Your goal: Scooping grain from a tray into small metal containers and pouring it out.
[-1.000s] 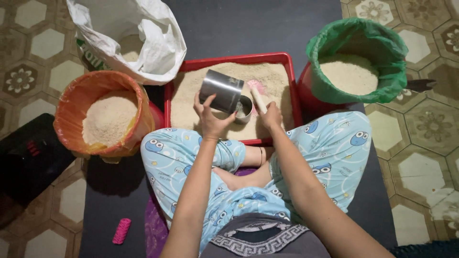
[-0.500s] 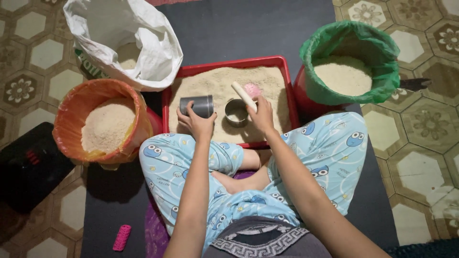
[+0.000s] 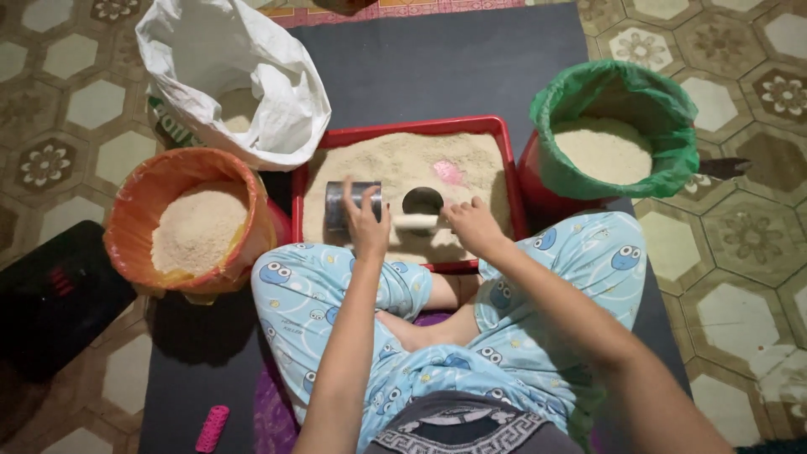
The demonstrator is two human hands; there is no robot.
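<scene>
I see the tray [image 3: 403, 128] straight ahead of the crossed legs [image 3: 336, 286], holding a metal cup [image 3: 340, 204] left of a small ring [image 3: 422, 200]. One bucket [image 3: 143, 210] sits left, another bucket [image 3: 614, 92] right, a sack [image 3: 244, 76] behind-left.

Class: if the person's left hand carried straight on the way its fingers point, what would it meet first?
The left hand already rests on the metal can; beyond it lies grain in the red tray, though depth is unclear.
</scene>
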